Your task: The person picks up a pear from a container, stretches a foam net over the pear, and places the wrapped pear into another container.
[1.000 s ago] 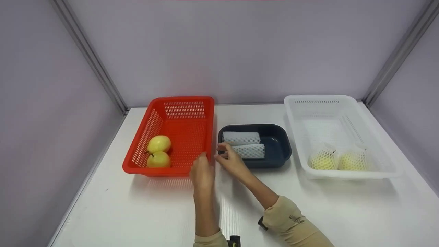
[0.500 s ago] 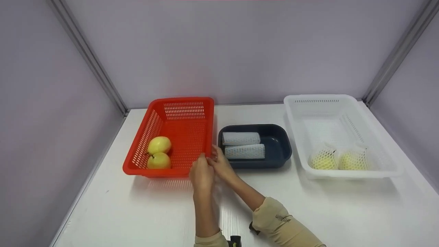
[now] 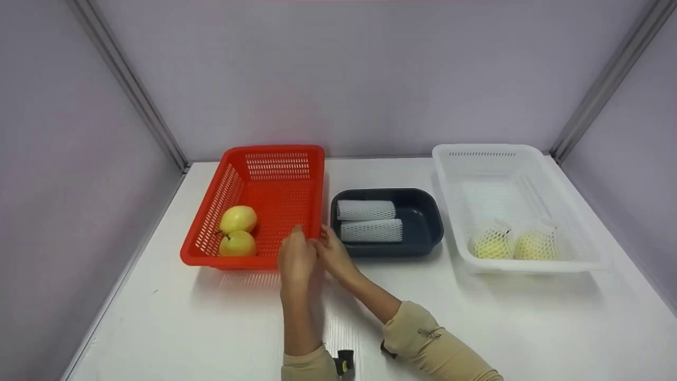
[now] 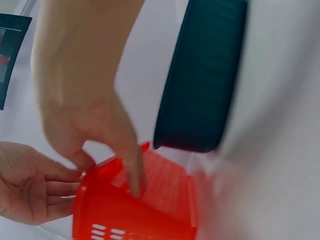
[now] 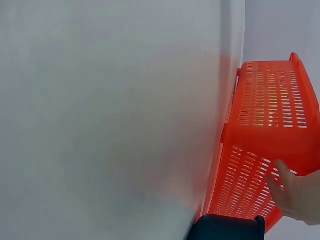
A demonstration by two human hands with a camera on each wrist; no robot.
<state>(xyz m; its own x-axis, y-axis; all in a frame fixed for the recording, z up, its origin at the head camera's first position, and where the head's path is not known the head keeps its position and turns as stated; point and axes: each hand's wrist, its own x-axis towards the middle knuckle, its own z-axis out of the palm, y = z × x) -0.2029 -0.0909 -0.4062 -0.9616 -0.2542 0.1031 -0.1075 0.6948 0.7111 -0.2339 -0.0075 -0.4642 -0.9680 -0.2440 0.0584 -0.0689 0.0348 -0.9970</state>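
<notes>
My left hand (image 3: 298, 259) reaches over the near right corner of a red plastic basket (image 3: 320, 182) in the head view. Seen from the left wrist, the palm of this left hand (image 4: 30, 185) shows, its fingers fairly straight with tips right at the rim. My right hand (image 3: 334, 256) comes from the right to the same corner, close to the left fingertips. In the right wrist view this right hand (image 5: 297, 195) has thumb and finger apart against the basket's slotted side (image 5: 245, 180). Two yellow-green pears (image 3: 238, 244) lie in the basket's near left corner.
A dark blue tub (image 3: 423, 233) right of the basket holds two white foam net sleeves (image 3: 371, 231). At the far right stands a white basket (image 3: 494, 182) with two netted pears (image 3: 536, 246). Panel walls (image 3: 365, 79) enclose the white table (image 3: 174, 323).
My right hand has moved left from beside the tub to the red basket's corner, meeting the left hand. The whole head view has shifted slightly; pears and sleeves lie as before.
</notes>
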